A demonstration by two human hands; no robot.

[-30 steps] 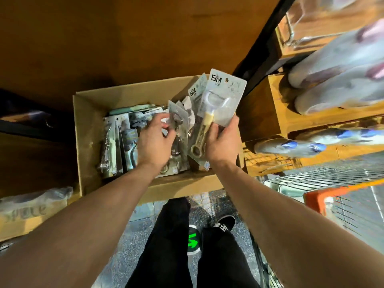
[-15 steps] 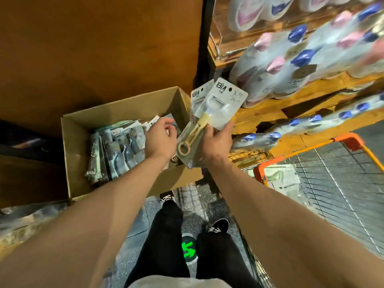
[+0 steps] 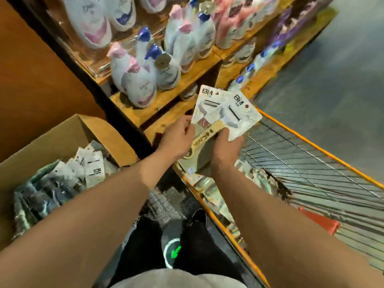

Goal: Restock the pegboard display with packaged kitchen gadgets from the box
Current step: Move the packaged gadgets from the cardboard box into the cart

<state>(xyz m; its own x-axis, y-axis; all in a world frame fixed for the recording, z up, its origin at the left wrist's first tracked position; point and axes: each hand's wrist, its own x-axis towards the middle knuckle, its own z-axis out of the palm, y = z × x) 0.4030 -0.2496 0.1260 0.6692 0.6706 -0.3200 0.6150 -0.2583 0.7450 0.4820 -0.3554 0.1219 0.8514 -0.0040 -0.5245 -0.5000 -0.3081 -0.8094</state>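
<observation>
both hands on the packs (image 3: 218,109), two cards fanned out above the cart (image 3: 311,143), right of the box (image 3: 87,129). left hand (image 3: 176,140) fingers pinch the left edge, right hand (image 3: 227,147) fingers clamped round the lower end. spare packs (image 3: 91,169) lie in the box, bottles (image 3: 141,86) line the shelf (image 3: 166,100) behind.

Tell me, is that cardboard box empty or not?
Not empty. The cardboard box, flaps open, holds a pile of packaged gadgets.

Shop aisle: wood shelves (image 3: 168,97) w/ bottled goods (image 3: 141,88), orange wire cart (image 3: 301,161), stock box (image 3: 62,138).
</observation>
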